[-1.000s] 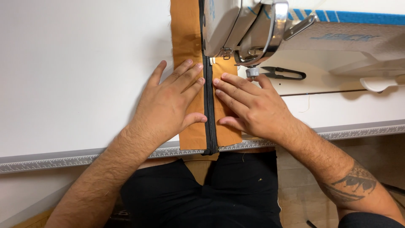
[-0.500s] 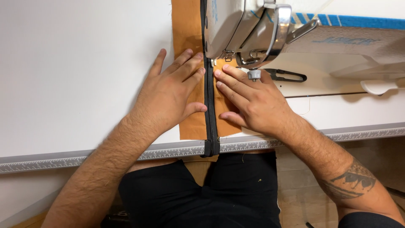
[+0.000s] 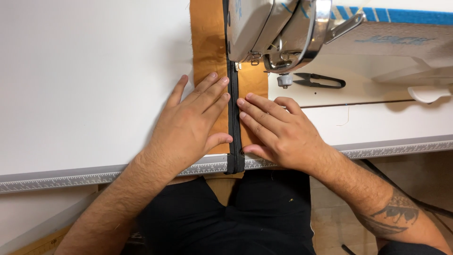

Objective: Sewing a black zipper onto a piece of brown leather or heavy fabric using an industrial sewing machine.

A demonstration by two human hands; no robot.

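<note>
An orange-brown fabric strip lies on the white table and runs under the head of a white sewing machine. A black zipper tape runs down its middle to the table's front edge. My left hand lies flat on the fabric left of the zipper, fingers spread toward the needle. My right hand presses flat on the fabric right of the zipper, fingertips touching the tape. Neither hand grips anything.
Black thread snips lie on the machine bed right of the presser foot. A ruler strip edges the table's front. My lap in black trousers is below the table edge.
The fabric and zipper have fed away from me toward the needle. Both hands slid forward with them, staying flat on either side of the zipper.
</note>
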